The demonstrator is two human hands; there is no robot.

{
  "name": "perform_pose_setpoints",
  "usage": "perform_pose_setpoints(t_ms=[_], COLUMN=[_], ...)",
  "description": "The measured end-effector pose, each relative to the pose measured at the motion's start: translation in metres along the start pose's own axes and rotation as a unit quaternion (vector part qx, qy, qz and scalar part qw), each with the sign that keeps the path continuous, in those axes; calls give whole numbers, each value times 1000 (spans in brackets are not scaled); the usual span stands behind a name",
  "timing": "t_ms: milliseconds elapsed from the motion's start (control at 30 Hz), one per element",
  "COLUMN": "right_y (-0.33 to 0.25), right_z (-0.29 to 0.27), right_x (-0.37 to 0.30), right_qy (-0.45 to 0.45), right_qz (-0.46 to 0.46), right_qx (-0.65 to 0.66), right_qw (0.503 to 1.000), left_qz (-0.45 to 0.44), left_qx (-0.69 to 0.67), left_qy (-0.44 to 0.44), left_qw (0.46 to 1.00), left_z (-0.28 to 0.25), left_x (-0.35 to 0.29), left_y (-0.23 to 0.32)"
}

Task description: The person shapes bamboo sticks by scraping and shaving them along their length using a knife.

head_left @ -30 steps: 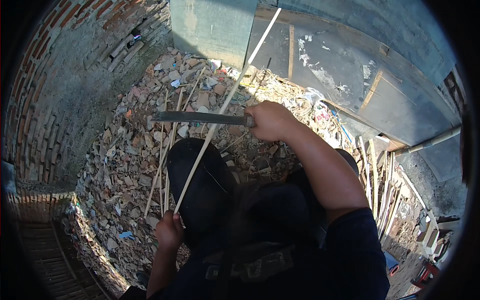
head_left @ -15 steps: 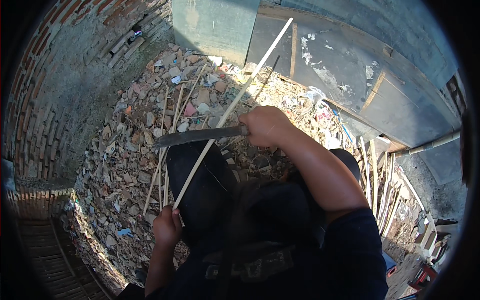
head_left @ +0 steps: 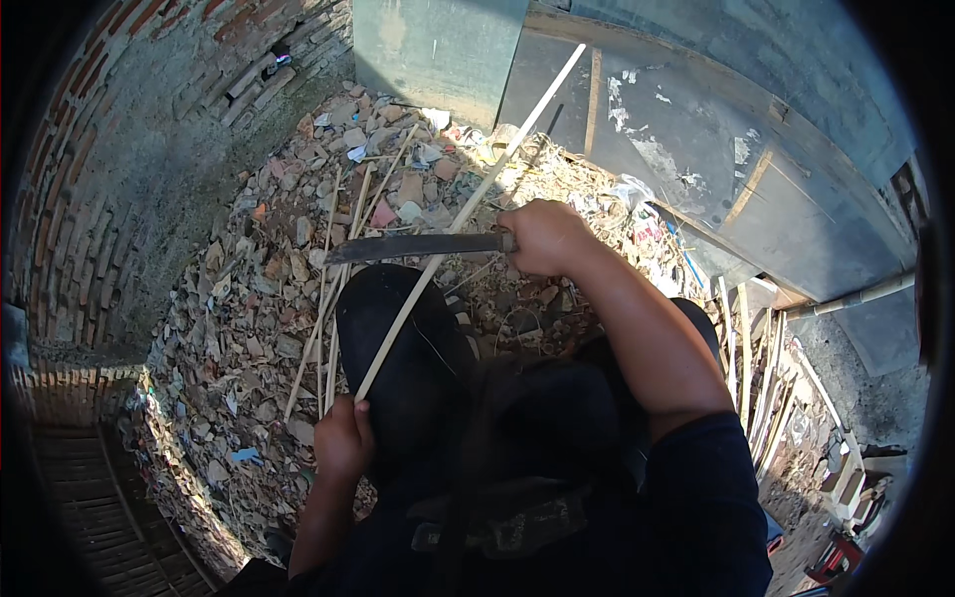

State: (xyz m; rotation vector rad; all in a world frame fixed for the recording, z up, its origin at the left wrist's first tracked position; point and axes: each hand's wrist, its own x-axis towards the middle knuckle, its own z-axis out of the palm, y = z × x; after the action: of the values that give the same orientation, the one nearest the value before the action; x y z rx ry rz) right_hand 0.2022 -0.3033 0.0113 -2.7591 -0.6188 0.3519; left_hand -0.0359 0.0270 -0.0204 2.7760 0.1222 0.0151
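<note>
The pale strip (head_left: 478, 199) is being grasped at its seven-o'clock end by the left hand (head_left: 342, 438), seemingly for steadiness, and pointed toward one o'clock over the knee (head_left: 370, 300), while the machete (head_left: 393, 248) is being clenched by the right hand (head_left: 547, 237), blade toward nine.

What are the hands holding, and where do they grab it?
The left hand holds the stick by its near end. The right hand holds the knife by its handle, mostly hidden.
</note>
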Motion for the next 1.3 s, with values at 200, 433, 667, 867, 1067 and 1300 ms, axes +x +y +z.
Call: perform_pose_setpoints(t_ms=[200, 433, 667, 867, 1067, 1300], right_y=[-32, 5, -36, 23, -29, 23], right_z=[-2, 3, 10, 1, 1, -12], right_x=[-11, 2, -6, -5, -13, -1], right_qy=[-11, 0, -26, 37, 41, 4], right_qz=[-29, 22, -62, 60, -14, 130], right_qx=[-10, -4, -39, 3, -20, 73], right_qw=[999, 1000, 997, 998, 999, 989], left_qz=[-15, 12, -2, -16, -26, 14], left_qx=[-8, 21, 30, 24, 3, 3], left_qy=[-13, 2, -7, -11, -15, 33], left_qw=[1000, 1000, 1000, 1000, 1000, 999], left_z=[0, -2, -4, -3, 0, 1], left_x=[-2, 9, 2, 4, 2, -3], left_y=[2, 12, 7, 11, 10, 4])
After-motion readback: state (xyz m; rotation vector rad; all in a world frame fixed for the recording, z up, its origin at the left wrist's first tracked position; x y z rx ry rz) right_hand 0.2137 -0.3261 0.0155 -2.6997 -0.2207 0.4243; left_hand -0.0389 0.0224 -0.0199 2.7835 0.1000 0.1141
